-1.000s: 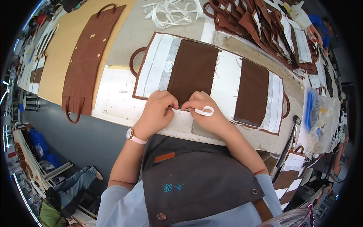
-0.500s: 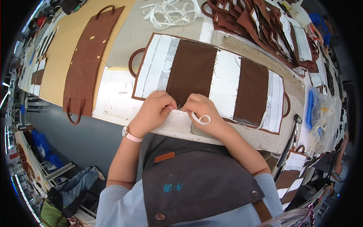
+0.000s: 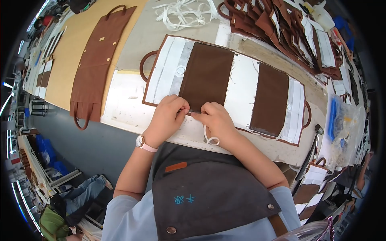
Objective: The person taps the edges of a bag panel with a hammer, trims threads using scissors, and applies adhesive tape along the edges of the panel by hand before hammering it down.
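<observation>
An unfolded brown bag panel [image 3: 207,74] with white strips and brown handles lies flat on the table before me. At its near edge, my left hand [image 3: 171,118] is closed, thumb and fingers pinched on the border. Just beside it, my right hand [image 3: 218,122] is also closed, its fingertips pressed together at the same edge. A narrow white tape [image 3: 212,140] hangs in a loop from under my right hand. What exactly lies between the fingertips is partly hidden. Round pale snaps [image 3: 181,70] sit on the white strips.
Another brown bag piece [image 3: 94,66] lies on the tan board at left. A tangle of white tape [image 3: 185,16] is at the back, with a heap of brown bag pieces [image 3: 277,32] to its right. A hammer [image 3: 318,129] and clear plastic bag [image 3: 348,128] are at right.
My hands stay at the panel's near edge; the right fingers have shifted slightly and the thumb now lies flatter along it. The tape loop hangs lower. The whole view has shifted slightly.
</observation>
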Demonstrator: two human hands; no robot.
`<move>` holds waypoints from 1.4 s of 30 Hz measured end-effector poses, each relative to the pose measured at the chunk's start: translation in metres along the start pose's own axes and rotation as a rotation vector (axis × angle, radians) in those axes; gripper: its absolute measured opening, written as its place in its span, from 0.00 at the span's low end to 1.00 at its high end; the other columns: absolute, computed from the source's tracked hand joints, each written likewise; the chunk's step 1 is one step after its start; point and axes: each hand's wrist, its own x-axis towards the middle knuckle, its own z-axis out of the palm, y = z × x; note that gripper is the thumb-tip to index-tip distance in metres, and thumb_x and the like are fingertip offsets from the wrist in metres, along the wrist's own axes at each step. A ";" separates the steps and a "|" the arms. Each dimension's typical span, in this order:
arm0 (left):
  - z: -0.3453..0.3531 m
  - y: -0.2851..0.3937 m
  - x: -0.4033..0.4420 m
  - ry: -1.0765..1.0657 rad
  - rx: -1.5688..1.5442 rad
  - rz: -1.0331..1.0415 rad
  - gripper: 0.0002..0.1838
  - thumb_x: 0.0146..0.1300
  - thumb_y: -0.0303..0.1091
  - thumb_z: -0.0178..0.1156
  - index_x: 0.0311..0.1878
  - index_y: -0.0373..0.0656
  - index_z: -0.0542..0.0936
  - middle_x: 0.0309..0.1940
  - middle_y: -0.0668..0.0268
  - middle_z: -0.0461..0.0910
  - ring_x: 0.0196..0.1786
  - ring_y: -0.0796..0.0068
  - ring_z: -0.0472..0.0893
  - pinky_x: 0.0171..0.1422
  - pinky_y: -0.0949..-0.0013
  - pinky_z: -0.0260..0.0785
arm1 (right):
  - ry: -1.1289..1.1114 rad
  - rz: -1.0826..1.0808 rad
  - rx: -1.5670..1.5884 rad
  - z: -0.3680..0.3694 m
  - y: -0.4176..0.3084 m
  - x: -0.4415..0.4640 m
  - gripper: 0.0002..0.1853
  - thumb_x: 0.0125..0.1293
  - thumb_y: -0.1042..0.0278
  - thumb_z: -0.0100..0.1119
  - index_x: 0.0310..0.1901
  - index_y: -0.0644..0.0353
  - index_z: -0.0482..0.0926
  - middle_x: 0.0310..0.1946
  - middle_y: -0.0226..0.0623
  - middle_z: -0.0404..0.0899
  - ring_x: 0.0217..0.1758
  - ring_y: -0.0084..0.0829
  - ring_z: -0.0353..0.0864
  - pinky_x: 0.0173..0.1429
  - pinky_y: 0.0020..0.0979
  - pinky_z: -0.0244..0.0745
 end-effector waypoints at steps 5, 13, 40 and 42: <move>0.021 0.010 -0.021 0.201 0.384 0.219 0.10 0.56 0.19 0.60 0.41 0.41 0.81 0.37 0.65 0.78 0.43 0.62 0.76 0.51 0.59 0.69 | -0.053 -0.100 -0.282 -0.005 -0.014 -0.004 0.16 0.55 0.76 0.60 0.47 0.60 0.85 0.35 0.32 0.70 0.40 0.35 0.68 0.45 0.34 0.66; 0.017 0.012 -0.032 0.188 0.364 0.206 0.17 0.53 0.16 0.58 0.47 0.40 0.81 0.40 0.62 0.79 0.46 0.60 0.77 0.54 0.59 0.69 | 0.125 0.150 0.280 -0.008 0.001 -0.010 0.22 0.50 0.88 0.52 0.48 0.66 0.81 0.42 0.43 0.76 0.43 0.43 0.75 0.47 0.38 0.74; -0.021 0.005 0.007 -0.206 -0.009 -0.046 0.14 0.54 0.13 0.51 0.35 0.40 0.83 0.34 0.61 0.76 0.39 0.62 0.75 0.43 0.64 0.68 | -0.128 0.661 0.948 -0.054 0.025 0.008 0.11 0.74 0.71 0.52 0.51 0.62 0.82 0.37 0.30 0.78 0.39 0.19 0.76 0.43 0.21 0.72; -0.025 0.006 0.013 -0.154 0.102 0.035 0.13 0.56 0.14 0.52 0.38 0.40 0.84 0.38 0.59 0.79 0.44 0.61 0.78 0.48 0.62 0.71 | -0.133 0.557 0.905 -0.051 0.024 0.008 0.10 0.72 0.73 0.54 0.49 0.62 0.83 0.36 0.30 0.78 0.38 0.21 0.77 0.43 0.23 0.72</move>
